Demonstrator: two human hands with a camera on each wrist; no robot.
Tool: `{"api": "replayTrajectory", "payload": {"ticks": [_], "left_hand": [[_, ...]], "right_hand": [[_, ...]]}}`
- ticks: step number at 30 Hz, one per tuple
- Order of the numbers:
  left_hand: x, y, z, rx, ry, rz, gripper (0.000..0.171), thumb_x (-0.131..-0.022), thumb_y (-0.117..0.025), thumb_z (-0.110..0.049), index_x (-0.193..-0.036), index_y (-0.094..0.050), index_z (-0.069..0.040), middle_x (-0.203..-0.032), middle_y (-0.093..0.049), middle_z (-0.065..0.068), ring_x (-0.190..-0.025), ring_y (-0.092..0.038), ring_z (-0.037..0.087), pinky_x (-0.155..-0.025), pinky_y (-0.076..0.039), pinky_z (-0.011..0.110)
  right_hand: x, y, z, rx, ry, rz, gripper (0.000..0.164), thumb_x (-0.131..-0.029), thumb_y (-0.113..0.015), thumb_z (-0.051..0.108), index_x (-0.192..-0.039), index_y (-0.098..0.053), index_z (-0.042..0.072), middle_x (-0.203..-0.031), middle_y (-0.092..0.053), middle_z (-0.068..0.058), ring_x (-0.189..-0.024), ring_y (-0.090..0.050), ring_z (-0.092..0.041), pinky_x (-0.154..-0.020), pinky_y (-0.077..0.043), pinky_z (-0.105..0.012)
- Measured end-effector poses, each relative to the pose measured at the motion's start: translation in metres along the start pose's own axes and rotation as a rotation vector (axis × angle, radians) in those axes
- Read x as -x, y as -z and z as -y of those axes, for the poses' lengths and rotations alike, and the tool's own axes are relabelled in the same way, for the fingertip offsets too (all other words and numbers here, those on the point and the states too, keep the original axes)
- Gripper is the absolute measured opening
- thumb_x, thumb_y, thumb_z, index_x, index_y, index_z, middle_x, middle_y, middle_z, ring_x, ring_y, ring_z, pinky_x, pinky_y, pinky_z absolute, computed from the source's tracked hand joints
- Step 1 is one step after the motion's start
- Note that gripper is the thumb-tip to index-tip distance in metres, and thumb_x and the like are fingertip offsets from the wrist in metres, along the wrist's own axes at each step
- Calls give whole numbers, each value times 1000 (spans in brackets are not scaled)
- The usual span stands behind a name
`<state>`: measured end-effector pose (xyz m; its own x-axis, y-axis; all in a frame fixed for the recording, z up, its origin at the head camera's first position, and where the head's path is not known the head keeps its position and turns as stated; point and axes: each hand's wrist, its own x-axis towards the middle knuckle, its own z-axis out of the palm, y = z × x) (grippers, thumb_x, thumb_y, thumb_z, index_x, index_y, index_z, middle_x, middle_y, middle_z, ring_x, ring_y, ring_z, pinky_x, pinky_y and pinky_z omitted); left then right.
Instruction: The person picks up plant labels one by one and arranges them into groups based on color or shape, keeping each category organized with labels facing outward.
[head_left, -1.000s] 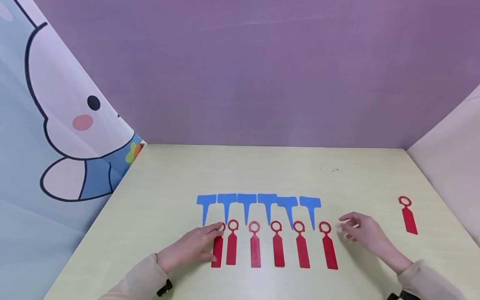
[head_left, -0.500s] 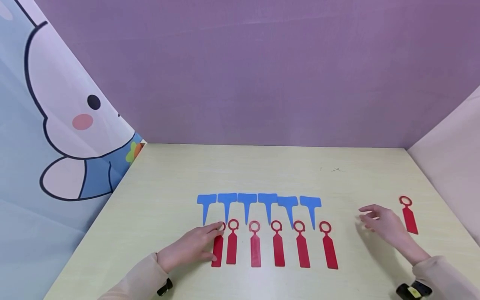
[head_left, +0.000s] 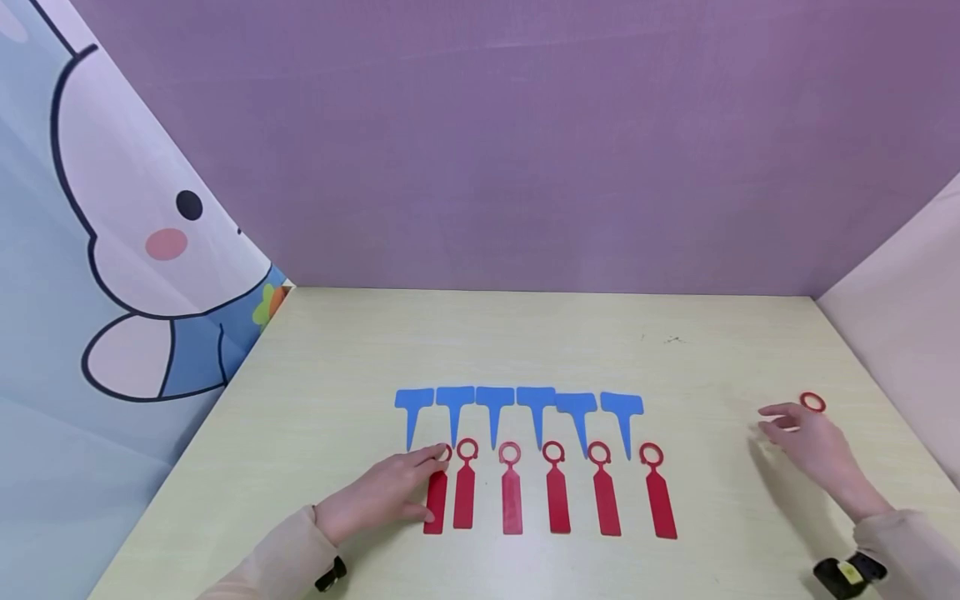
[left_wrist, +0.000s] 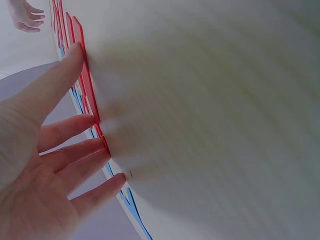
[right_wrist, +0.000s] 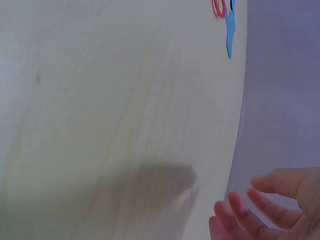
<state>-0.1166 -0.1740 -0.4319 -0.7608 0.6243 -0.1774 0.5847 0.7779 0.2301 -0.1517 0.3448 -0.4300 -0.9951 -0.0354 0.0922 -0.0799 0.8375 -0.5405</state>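
In the head view my left hand rests on the leftmost red ring-topped tag, its fingers straight and spread over the ring and lower edge. The left wrist view shows the thumb and fingertips touching that red tag. Far to the right, my right hand hovers over the table with loosely bent fingers and nothing in them. Beneath or behind it lies a separate red tag, of which only the ring shows. In the right wrist view the right hand is held above the tabletop, fingers apart.
Several more red tags lie in a row to the right of the left hand. Above them runs a row of blue T-shaped tags, some touching. The pale wooden table ends at a purple backdrop.
My right hand has moved rightward, from beside the row's rightmost red tag to the separate red tag, covering its body. The left hand has stayed in place.
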Motion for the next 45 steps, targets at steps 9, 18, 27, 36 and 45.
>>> {"api": "replayTrajectory", "payload": {"ticks": [9,18,27,36,45], "left_hand": [[0,0,0,-6,-3,-1,63,-69,-74,-35,-121,-53,-4,-132,-43,12,-117,-44,26,-87,-45,36],[0,1,-1,10,12,7,64,-69,-74,-33,-121,-53,-4,-132,-43,12,-117,-43,26,-87,-46,36],[0,2,-2,19,17,10,64,-68,-74,-33,-121,-53,-4,-132,-43,12,-118,-43,26,-87,-46,36],[1,3,-2,18,15,9,64,-69,-74,-34,-121,-53,-4,-132,-43,12,-117,-43,26,-87,-46,37],[0,3,-3,21,19,6,63,-68,-74,-34,-121,-53,-5,-131,-44,12,-117,-44,26,-86,-46,37]], "right_hand": [[-1,9,-20,19,-48,-41,25,-84,-55,8,-100,-56,-12,-82,-61,-27,-59,-50,-1,-50,-38,-25],[0,14,-33,46,-83,-63,32,-83,-57,13,-102,-55,-13,-88,-57,-33,-60,-51,-7,-51,-37,-27],[-2,18,-49,65,-106,-67,31,-83,-58,13,-99,-54,-14,-89,-58,-30,-65,-54,-13,-51,-37,-25],[-4,19,-64,51,-175,-24,39,-85,-57,19,-104,-50,-15,-95,-54,-35,-74,-56,-35,-50,-38,-24],[-8,19,-78,26,-225,17,51,-84,-59,24,-110,-44,-17,-106,-46,-40,-90,-48,-49,-54,-42,-30]]}}
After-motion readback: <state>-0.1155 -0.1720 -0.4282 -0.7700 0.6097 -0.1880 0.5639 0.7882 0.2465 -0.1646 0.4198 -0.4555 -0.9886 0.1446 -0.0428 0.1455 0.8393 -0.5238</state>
